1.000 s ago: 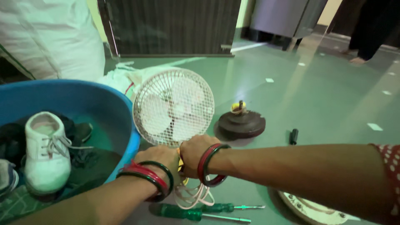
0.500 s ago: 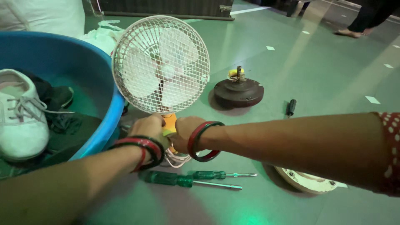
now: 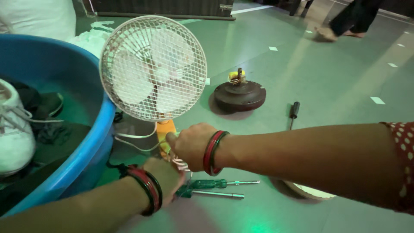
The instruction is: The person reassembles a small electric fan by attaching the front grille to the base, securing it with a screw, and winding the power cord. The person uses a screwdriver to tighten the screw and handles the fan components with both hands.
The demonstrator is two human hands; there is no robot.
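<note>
Your right hand [image 3: 192, 144] has its grip closed round the orange neck of the small white table fan [image 3: 153, 69], which stands upright on the floor beside the blue tub [image 3: 92, 101]. Your left hand [image 3: 166, 177] sits lower at the fan's base, over its white cord [image 3: 133, 140]; whether it grips anything, you cannot tell. Two green screwdrivers [image 3: 211, 188] lie just beside it.

White wire-mesh fan [image 3: 153, 69], glossy floor [image 3: 327, 77]

White shoe [image 3: 15, 129] cut by left edge; pale disc [image 3: 312, 193] perhaps half-hidden behind forearm.
</note>
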